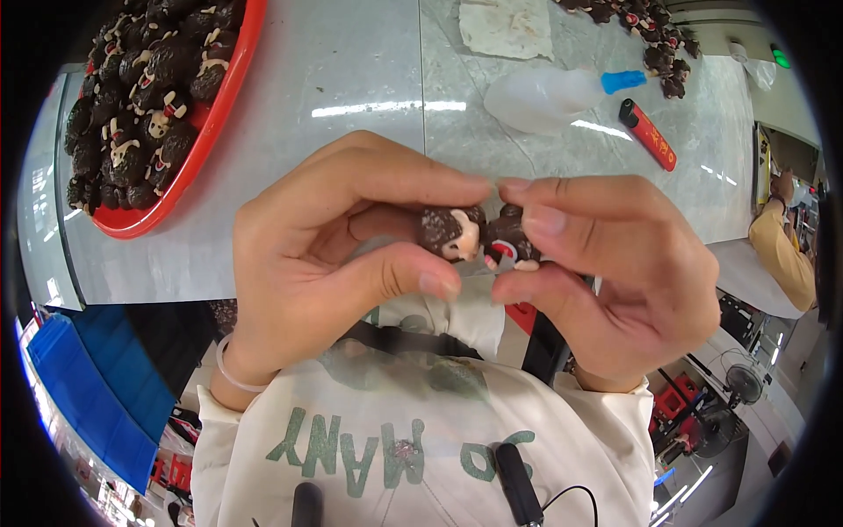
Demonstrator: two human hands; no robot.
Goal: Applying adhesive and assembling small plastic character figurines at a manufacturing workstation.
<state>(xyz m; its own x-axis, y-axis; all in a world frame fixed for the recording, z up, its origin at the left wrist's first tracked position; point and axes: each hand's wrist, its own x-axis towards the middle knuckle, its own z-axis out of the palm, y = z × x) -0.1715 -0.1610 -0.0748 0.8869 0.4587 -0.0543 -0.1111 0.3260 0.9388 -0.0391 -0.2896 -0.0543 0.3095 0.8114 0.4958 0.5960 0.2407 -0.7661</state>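
Just above the near edge of the table, my left hand (312, 233) pinches a small dark brown figurine head (452, 234) with a pale face between thumb and fingers. My right hand (619, 255) grips a matching dark brown figurine body (513, 241), which has a red and white patch on its front. Head and body sit side by side, touching or almost touching; I cannot tell whether they are joined. Fingertips of both hands nearly meet above the pieces.
At the left stands a red tray (176, 206) heaped with similar brown figurine pieces. Beyond my hands lie a translucent white bottle (536, 101) with a blue nozzle, a red lighter (650, 136) and a whitish cloth (505, 28). More figurines (654, 35) cluster at the far right. A person's sleeve (780, 255) shows at right.
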